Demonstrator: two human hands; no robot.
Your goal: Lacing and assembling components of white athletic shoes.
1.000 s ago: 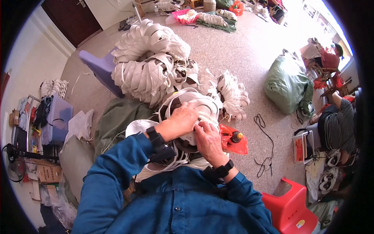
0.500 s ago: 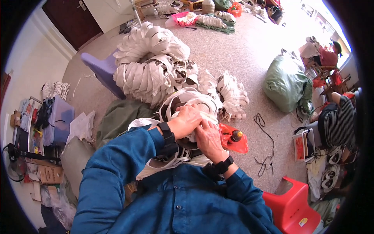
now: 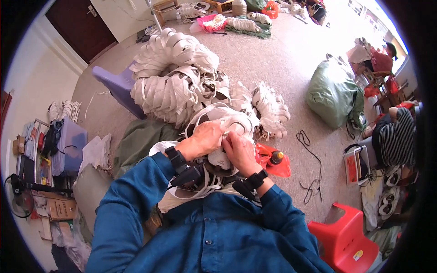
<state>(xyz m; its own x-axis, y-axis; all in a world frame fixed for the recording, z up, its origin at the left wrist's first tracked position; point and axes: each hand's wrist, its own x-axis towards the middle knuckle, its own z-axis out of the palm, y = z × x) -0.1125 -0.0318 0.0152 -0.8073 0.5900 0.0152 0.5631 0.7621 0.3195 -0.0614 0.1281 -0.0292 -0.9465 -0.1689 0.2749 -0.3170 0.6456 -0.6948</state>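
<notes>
My left hand (image 3: 205, 138) and my right hand (image 3: 241, 152) meet over a white shoe upper (image 3: 219, 159) in front of my chest. The fingers of both are curled and pinch at its edge, their tips almost touching. Any small thing between the fingertips is too fine to make out. More white uppers (image 3: 214, 113) with dark linings lie just beyond and beneath the hands. Behind them rises a big pile of nested white shoe uppers (image 3: 159, 93), with a smaller string of uppers (image 3: 271, 109) to its right.
A purple chair (image 3: 114, 84) stands behind the pile. An orange-red bag (image 3: 277, 168) with a dark bottle (image 3: 276, 157) lies by my right hand. A red stool (image 3: 341, 241), black cord (image 3: 310, 159) and green sack (image 3: 330, 95) are to the right. Other people sit farther right.
My left hand has shifted left and slightly down, off the right hand's fingers it overlapped. The right hand has turned, its fingertips curling in toward the left. More of the upper below shows.
</notes>
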